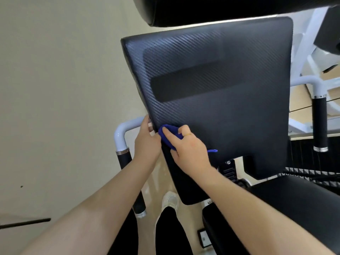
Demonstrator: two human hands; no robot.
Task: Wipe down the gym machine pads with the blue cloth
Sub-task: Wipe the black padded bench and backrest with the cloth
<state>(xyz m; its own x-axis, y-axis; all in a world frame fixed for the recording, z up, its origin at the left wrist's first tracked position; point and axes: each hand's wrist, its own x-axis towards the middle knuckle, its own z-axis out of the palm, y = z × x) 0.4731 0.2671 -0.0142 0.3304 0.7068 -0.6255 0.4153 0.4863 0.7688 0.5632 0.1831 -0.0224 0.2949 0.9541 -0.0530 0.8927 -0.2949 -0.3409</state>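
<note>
Black textured vinyl, largest item: the back pad of the gym machine, upright and tilted, spreading above and to the right of both hands. Its surface shows no visible streaks or damp marks, so how much of it is already wiped cannot be told.

Black smooth vinyl: the seat pad, below and to the right of the right hand; not being touched now.

Black vinyl, partial: an upper pad, well above the hands at the top edge; also untouched now.

White tube with black grip: the left handle, just left of the left hand. A matching right handle stands far to the right of both hands.

Left hand: closed around the back pad's left edge, steadying it; fingers wrap behind, thumb side showing.

Right hand: curled on the blue cloth, pressing it flat to the pad's lower left corner, just beside the left hand.

Blue cloth: bunched, mostly under the right hand, a loose tail poking out to its right.

Status, as a judgement: wiping under way at one corner of the back pad; the wide face above, the seat pad and the upper pad likely remain.
</note>
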